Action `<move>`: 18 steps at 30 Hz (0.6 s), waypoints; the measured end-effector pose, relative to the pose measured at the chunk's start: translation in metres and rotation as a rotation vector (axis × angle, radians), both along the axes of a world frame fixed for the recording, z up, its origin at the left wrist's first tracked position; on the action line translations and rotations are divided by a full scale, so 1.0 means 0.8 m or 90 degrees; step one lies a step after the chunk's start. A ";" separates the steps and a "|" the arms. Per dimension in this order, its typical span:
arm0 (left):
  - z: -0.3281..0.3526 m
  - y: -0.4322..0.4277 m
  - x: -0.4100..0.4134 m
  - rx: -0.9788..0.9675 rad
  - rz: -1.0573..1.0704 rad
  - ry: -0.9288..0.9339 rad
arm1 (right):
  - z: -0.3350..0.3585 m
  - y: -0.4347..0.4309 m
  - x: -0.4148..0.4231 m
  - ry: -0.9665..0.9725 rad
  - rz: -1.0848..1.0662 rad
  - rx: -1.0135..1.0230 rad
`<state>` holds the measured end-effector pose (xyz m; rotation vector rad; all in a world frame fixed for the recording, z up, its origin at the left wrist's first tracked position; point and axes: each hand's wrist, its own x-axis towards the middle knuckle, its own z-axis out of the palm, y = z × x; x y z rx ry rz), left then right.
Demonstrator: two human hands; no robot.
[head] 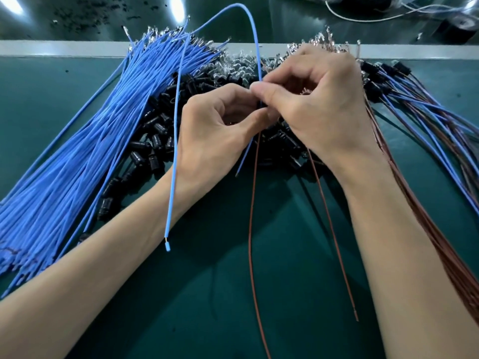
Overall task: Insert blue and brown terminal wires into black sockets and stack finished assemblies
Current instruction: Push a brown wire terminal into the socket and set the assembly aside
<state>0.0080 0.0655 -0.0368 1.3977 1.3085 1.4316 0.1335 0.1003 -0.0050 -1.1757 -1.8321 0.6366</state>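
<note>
Left hand (215, 120) curled, pinching black socket (260, 104) steady above mid tabletop (233, 294). Right hand (318, 104) pinches blue wire (174, 151) just above socket, likely seating terminal. Brown wire (254, 182) hangs beneath. Loose sockets (155, 143) and blue bundle (77, 151) toward left edge, finished assemblies (414, 112) toward right edge, all within reach.

Green surface (285, 255): blue wires (77, 151) fanned at left; black sockets (155, 136) heaped at centre; brown wires (440, 242) laid along right; finished assemblies (404, 99) piled at upper right.

Green mat (285, 255); white cable (344, 18), perhaps 1 tape roll (456, 28) beyond.
</note>
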 end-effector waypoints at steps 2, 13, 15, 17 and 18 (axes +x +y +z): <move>-0.001 -0.001 0.000 -0.002 -0.003 0.000 | 0.001 -0.002 -0.004 0.102 -0.008 -0.038; 0.003 -0.004 0.001 -0.008 -0.001 -0.050 | 0.003 0.001 -0.010 0.174 -0.122 -0.090; 0.002 -0.004 0.002 -0.017 -0.014 -0.090 | 0.002 0.001 -0.013 0.175 -0.128 -0.100; 0.003 -0.005 0.003 -0.027 -0.030 -0.117 | 0.000 -0.002 -0.018 0.166 -0.121 -0.114; 0.004 -0.005 0.003 -0.027 -0.035 -0.126 | 0.000 -0.003 -0.021 0.152 -0.112 -0.120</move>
